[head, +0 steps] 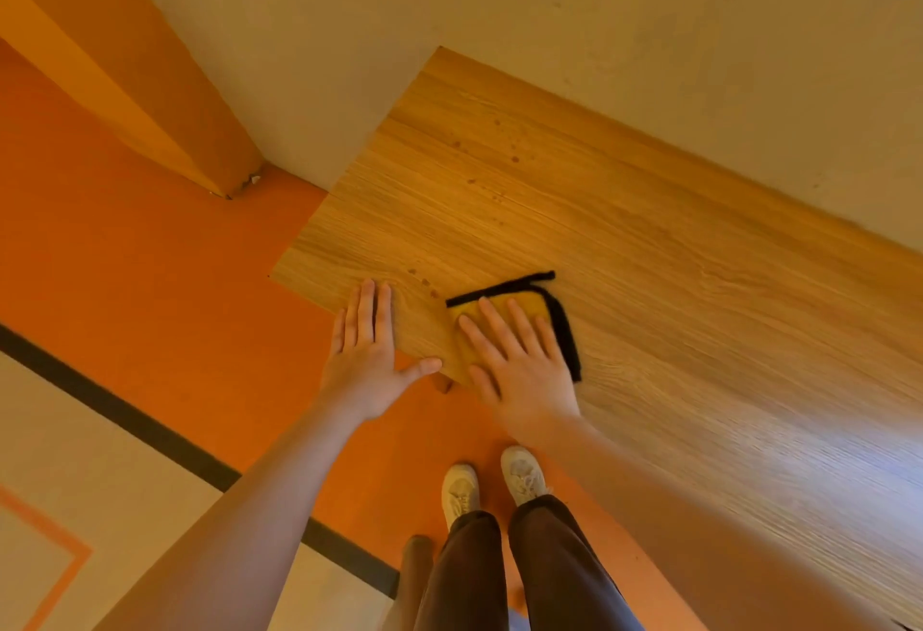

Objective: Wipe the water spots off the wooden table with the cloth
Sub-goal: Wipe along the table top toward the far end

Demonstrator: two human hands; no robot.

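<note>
On one wooden table, two flat hands: right presses one cloth, left spread.

Warm dim light, wide-angle edge blur

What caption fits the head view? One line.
Right hand presses yellow cloth on wooden table; left hand flat beside.

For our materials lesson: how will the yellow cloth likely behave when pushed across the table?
The cloth lies folded flat under the right hand, so it is probably soft and floppy. Unpressed, it might bunch rather than slide. It looks thin, so likely light on the wooden table.
</note>
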